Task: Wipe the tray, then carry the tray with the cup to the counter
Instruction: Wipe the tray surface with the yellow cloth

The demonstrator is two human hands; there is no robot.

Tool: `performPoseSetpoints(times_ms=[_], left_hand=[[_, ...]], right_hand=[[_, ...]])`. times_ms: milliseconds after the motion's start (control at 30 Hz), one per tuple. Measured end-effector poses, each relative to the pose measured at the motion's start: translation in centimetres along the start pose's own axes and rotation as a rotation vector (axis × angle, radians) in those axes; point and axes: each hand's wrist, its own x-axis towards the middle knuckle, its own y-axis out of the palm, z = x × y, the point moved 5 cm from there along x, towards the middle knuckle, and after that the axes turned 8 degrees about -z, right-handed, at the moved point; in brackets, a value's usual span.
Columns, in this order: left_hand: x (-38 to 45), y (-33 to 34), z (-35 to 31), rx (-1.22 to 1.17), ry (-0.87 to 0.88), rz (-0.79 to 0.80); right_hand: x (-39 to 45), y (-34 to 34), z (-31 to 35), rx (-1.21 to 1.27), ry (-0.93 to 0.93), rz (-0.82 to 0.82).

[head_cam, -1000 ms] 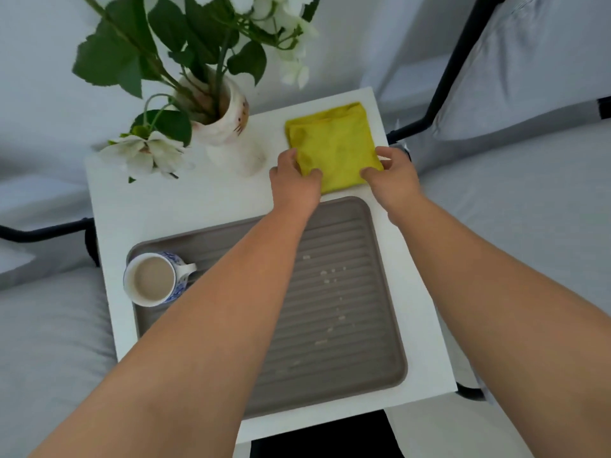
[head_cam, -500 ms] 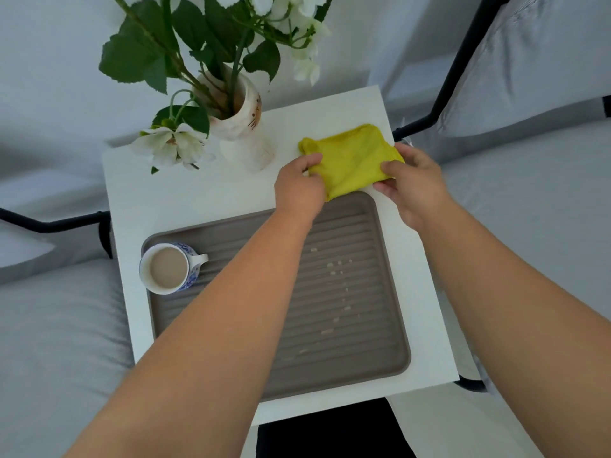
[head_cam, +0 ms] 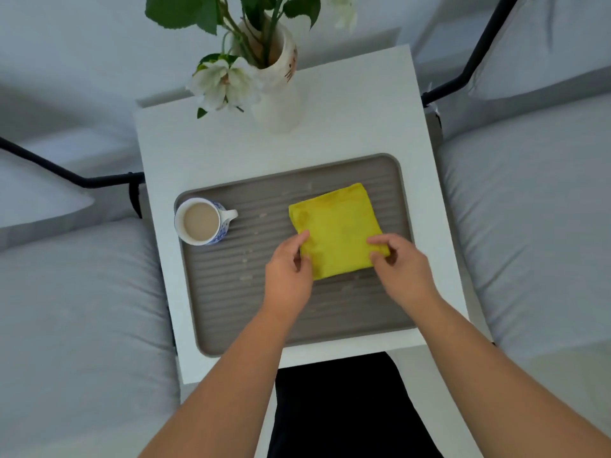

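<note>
A grey ribbed tray (head_cam: pixel 231 305) lies on a small white table (head_cam: pixel 350 104). A blue-and-white cup (head_cam: pixel 202 221) of milky drink stands in the tray's far left corner. A folded yellow cloth (head_cam: pixel 337 226) rests flat on the right half of the tray. My left hand (head_cam: pixel 288 269) pinches the cloth's near left corner. My right hand (head_cam: pixel 400 269) pinches its near right corner. Pale crumbs dot the ribs (head_cam: pixel 246 277) left of the cloth.
A white vase with green leaves and white flowers (head_cam: pixel 267 64) stands at the table's far edge, just behind the tray. Grey cushions (head_cam: pixel 76 312) flank the table on both sides, with black metal bars (head_cam: pixel 82 180) behind them. My dark trouser leg (head_cam: pixel 337 408) is below the near edge.
Both hands lifted the yellow cloth off the table behind the tray and brought it toward me onto the tray's right half. The cup and tray have stayed in place.
</note>
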Motion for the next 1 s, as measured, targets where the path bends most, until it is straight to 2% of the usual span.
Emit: performPoseSetpoints(times_ms=[100, 200, 333, 533, 600, 867, 1000], left_hand=[[-0.6, -0.9, 1.7, 0.085, 0.072, 0.012], [-1.2, -2.7, 3.5, 0.196, 0.119, -0.039], [-2.7, -5.5, 6.3, 0.446, 0.23, -0.131], [-4.0, -10.9, 13.0, 0.67, 0.013, -0.249], [-3.9, -12.1, 14.5, 0.709, 0.003, -0.223], [-2.7, -12.6, 16.0, 0.828, 0.197, -0.06], [-2.6, -12.0, 16.0, 0.83, 0.209, -0.052]], right_hand=[[-0.7, 1.0, 0.4, -0.281, -0.115, -0.061], [-0.4, 2.1, 2.3, -0.368, -0.228, -0.082], [1.0, 5.2, 4.0, -0.468, -0.326, -0.003], [2.6, 9.4, 3.3, -0.598, -0.183, 0.024], [2.5, 10.5, 3.2, -0.62, -0.18, 0.009], [1.8, 12.1, 3.2, -0.661, -0.24, -0.197], [1.3, 13.2, 3.9, -0.658, -0.269, -0.223]])
